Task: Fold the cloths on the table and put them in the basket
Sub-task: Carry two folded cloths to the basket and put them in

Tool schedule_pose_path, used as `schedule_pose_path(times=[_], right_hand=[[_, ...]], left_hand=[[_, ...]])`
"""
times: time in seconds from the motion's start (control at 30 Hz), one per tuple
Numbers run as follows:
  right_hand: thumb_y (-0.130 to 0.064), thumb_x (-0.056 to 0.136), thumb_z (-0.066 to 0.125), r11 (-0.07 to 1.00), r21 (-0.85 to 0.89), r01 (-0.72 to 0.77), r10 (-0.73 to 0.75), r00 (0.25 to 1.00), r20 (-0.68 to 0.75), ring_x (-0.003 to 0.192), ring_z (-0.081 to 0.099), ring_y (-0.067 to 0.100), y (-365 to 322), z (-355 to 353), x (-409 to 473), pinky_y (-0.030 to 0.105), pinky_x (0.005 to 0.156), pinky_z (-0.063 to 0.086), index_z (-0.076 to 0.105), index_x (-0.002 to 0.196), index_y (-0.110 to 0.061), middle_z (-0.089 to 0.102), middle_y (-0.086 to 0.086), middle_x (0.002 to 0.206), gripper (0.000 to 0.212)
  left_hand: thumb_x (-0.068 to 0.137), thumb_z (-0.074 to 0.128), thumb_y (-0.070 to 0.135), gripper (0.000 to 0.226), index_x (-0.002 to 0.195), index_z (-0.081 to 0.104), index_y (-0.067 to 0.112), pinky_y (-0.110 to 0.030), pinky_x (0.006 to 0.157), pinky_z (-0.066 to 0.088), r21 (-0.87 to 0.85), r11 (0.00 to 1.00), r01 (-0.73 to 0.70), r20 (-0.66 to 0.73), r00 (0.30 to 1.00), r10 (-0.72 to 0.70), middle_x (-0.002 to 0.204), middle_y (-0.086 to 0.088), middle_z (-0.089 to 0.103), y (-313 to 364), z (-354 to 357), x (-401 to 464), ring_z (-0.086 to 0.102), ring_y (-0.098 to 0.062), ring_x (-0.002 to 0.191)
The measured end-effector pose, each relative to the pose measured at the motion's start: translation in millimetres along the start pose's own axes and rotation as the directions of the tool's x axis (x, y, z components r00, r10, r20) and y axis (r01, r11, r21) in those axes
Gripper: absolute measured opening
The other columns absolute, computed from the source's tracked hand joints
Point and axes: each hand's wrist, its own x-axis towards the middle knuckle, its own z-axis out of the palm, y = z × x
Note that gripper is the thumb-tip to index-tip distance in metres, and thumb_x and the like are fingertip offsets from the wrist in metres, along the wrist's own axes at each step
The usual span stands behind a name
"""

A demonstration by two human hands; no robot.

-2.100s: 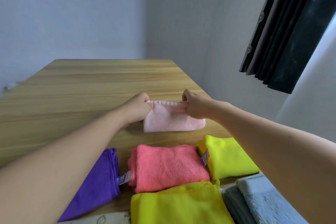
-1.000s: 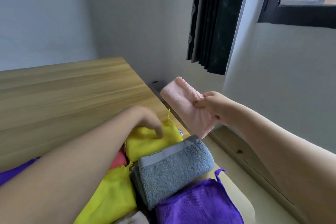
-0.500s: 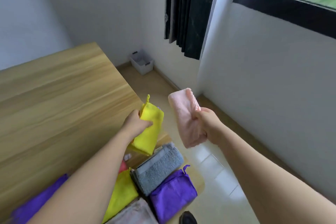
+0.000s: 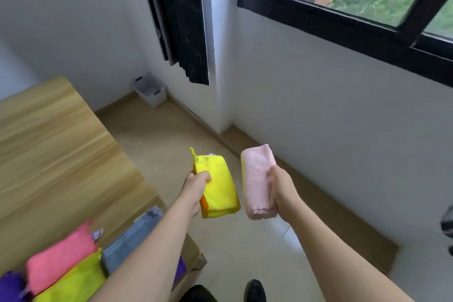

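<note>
My left hand grips a folded yellow cloth and my right hand grips a folded light pink cloth. Both cloths hang side by side over the floor, right of the wooden table. On the table's near corner lie folded cloths: coral pink, yellow, grey and purple. A small white basket stands on the floor in the far corner by the wall.
A dark curtain hangs beside a black-framed window on the right wall. Beige floor stretches between the table and the wall. My shoes show at the bottom edge.
The view has swung right, away from the table. Both hands have carried their cloths off the table edge and now hold them over the floor, closer together.
</note>
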Motion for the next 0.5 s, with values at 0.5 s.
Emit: schedule_pose_path(times=[0.5], right_hand=[[-0.038, 0.096, 0.043, 0.972, -0.170, 0.161, -0.136, 0.980, 0.148, 0.095, 0.065, 0.025, -122.7, 92.9, 152.5, 0.032, 0.071, 0.051, 0.058, 0.105, -0.007, 0.068, 0.012, 0.103, 0.036]], left_hand=[[0.092, 0.053, 0.015, 0.024, 0.116, 0.051, 0.018, -0.050, 0.093, 0.050, -0.107, 0.991, -0.080, -0.130, 0.989, 0.066, 0.111, -0.011, 0.063, 118.3, -22.0, 127.5, 0.062, -0.032, 0.101]])
